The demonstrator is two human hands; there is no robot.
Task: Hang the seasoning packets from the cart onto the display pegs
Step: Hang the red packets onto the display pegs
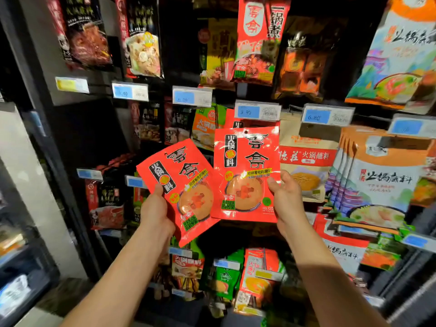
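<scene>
In the head view, both forearms reach up toward a display wall of hanging packets. The left hand (154,208) pinches a red seasoning packet (186,185) at its left edge, with the thumb on the printed front and the fingers hidden behind. This packet is tilted, its top leaning to the left, and it is held in the air in front of the display.

The right hand (286,199) grips a second red packet (247,171) at its right edge, with the thumb across the front. This one is upright and sits higher. Its top edge and small hang hole are just below the blue price tag marked 3.90 (257,111). Whether the hole is on a peg cannot be told. The inner edges of the two red packets meet, the upright one lying slightly over the tilted one.

Just right of the upright packet hang beige packets with a red band (306,161), under a tag marked 6.80 (326,116). Farther right is a row of white and orange packets (382,175). Green packets (224,277) hang lower down, between the two forearms.
</scene>
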